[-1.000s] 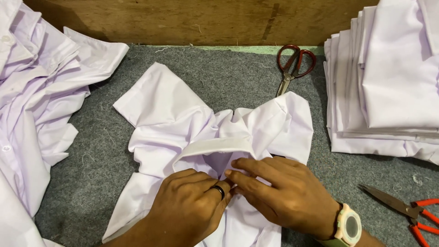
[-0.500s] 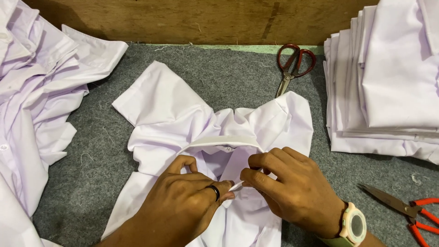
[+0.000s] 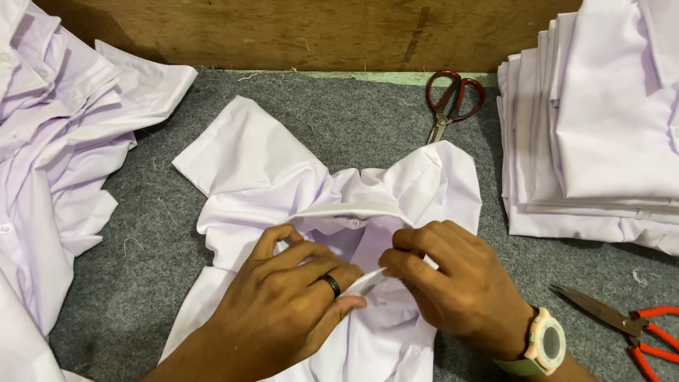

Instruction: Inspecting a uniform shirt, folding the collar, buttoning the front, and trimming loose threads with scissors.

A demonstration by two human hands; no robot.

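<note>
While the white shirt (image 3: 311, 212) lies collar-up mid-worktop (image 3: 353, 120) on grey felt, the left hand (image 3: 293, 304) (dark ring on one finger) and right hand (image 3: 453, 283) both pinch its front edge just below the collar. Loose shirts (image 3: 64, 155) heap at left, a folded stack (image 3: 601, 120) sits right. Dark-red scissors (image 3: 453, 99) lie behind, orange-handled scissors (image 3: 629, 329) lie near the right wrist.
</note>
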